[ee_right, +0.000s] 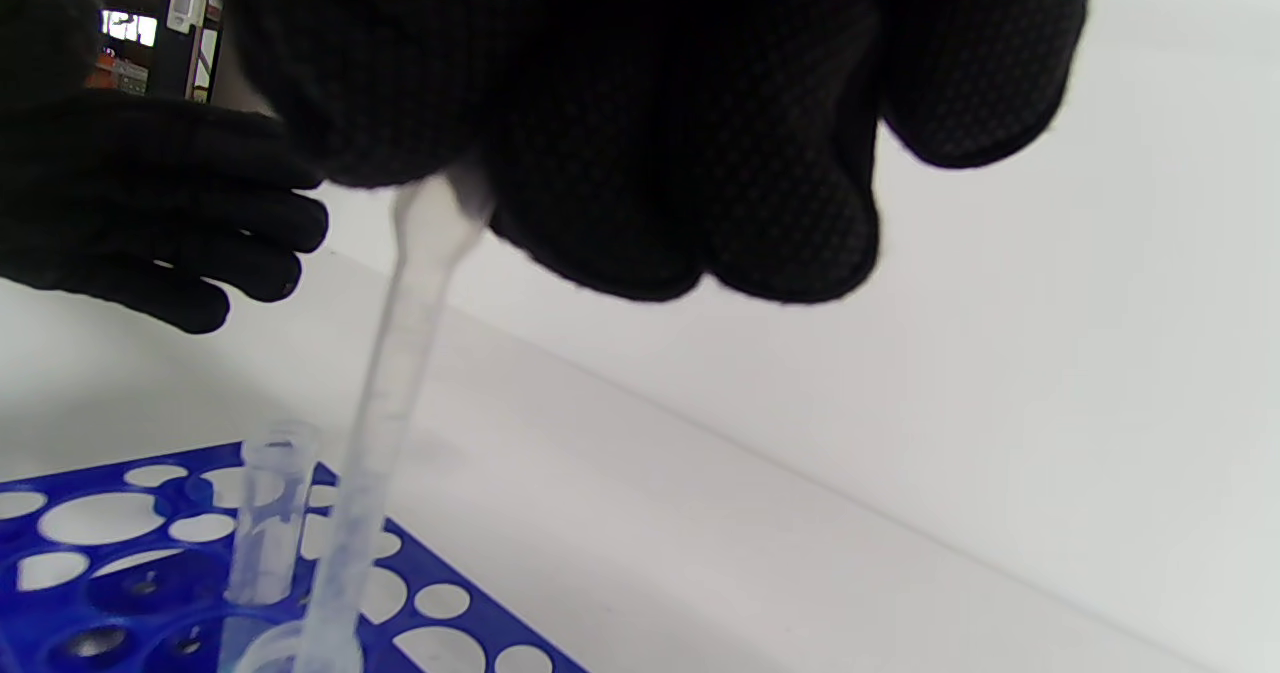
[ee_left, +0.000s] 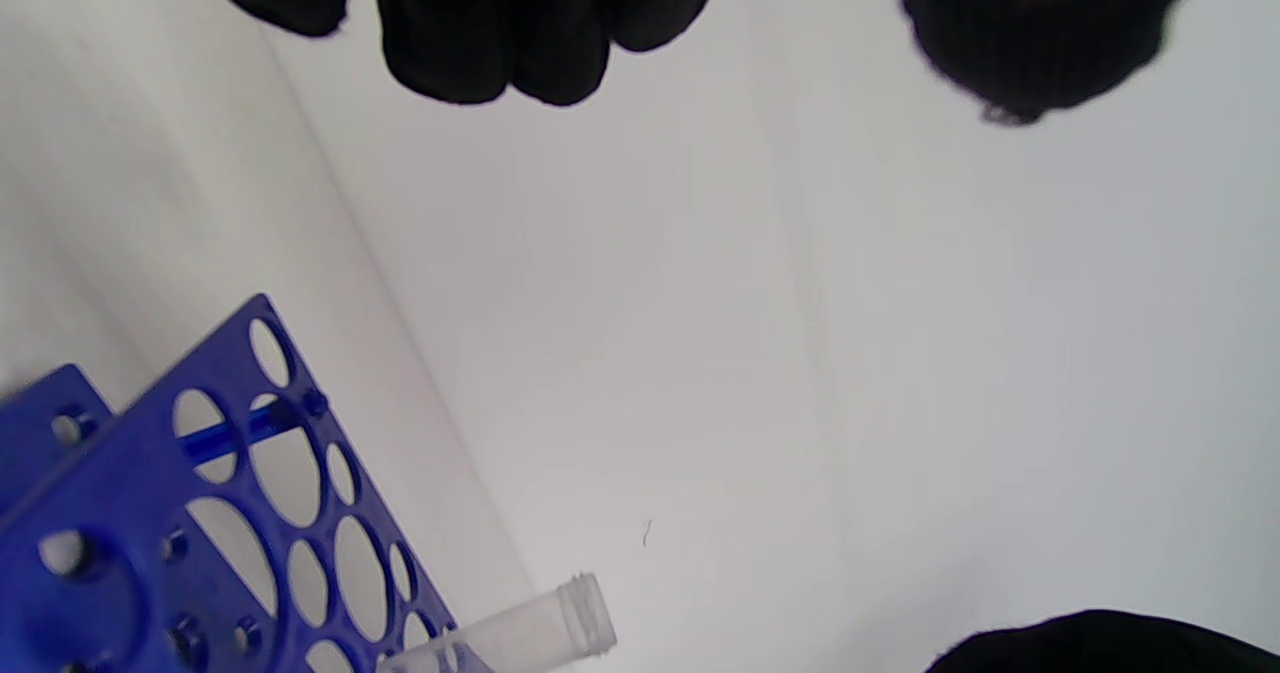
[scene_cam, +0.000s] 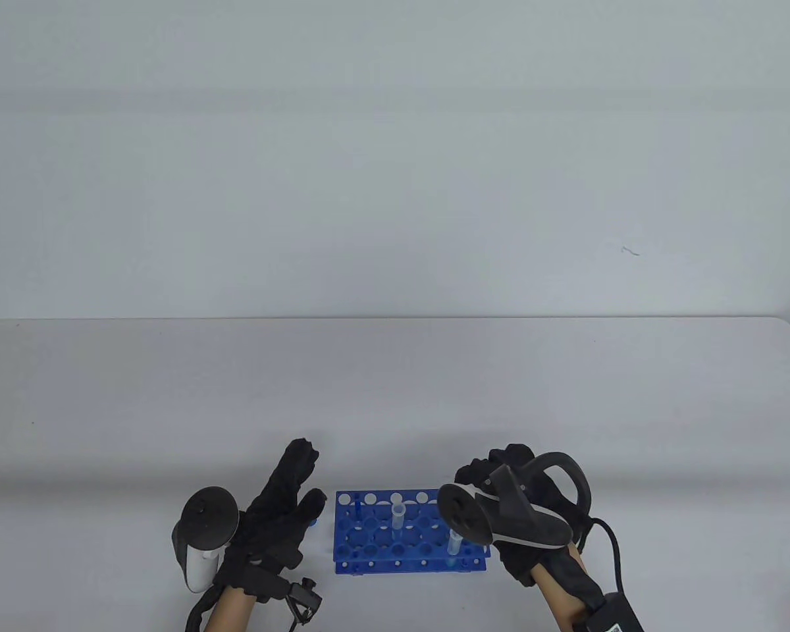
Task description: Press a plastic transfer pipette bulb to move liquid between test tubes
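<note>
Right wrist view: the translucent pipette [ee_right: 395,373] is gripped at its top by the right hand [ee_right: 640,123], its stem lowered into the nearer test tube [scene_cam: 455,541] in the blue rack [scene_cam: 368,559] near the table's [scene_cam: 395,395] front edge. The left hand [scene_cam: 273,520] is held open beside the rack's left end, empty. The pipette is judged light and soft, best squeezed gently at the bulb, which is hidden.

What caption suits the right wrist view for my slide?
Gloved right hand lowers a plastic pipette into a tube in the blue rack.
</note>
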`<state>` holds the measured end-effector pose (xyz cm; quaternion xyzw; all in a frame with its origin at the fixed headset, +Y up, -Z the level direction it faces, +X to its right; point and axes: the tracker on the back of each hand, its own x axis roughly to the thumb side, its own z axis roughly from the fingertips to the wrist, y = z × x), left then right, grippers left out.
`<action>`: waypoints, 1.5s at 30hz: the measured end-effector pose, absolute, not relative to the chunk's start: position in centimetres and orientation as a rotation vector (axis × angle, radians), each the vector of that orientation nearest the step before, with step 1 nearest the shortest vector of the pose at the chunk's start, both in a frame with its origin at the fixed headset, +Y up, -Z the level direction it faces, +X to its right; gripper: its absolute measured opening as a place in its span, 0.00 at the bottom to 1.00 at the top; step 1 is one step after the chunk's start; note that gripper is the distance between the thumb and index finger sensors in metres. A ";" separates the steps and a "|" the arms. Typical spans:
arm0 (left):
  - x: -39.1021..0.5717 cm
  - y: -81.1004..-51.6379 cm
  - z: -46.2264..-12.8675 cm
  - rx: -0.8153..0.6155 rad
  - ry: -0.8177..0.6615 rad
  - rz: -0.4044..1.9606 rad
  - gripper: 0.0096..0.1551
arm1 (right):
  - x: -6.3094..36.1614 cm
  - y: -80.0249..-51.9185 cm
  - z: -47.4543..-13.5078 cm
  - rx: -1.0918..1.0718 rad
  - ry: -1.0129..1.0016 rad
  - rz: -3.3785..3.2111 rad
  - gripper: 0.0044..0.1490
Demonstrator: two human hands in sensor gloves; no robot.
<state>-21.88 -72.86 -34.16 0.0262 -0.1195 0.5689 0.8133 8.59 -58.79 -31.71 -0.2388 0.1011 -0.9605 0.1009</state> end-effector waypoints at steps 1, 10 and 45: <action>-21.9 -72.9 -34.2 0.056 -0.255 1.214 0.62 | 8.7 -58.7 -31.7 -0.695 0.285 -2.847 0.24; -21.9 -72.9 -34.2 0.056 -0.252 1.209 0.62 | 10.9 -55.1 -30.4 -0.638 0.307 -3.000 0.27; -21.8 -72.9 -34.3 0.048 -0.254 1.211 0.62 | 2.5 -62.3 -31.9 -0.882 0.615 -2.711 0.23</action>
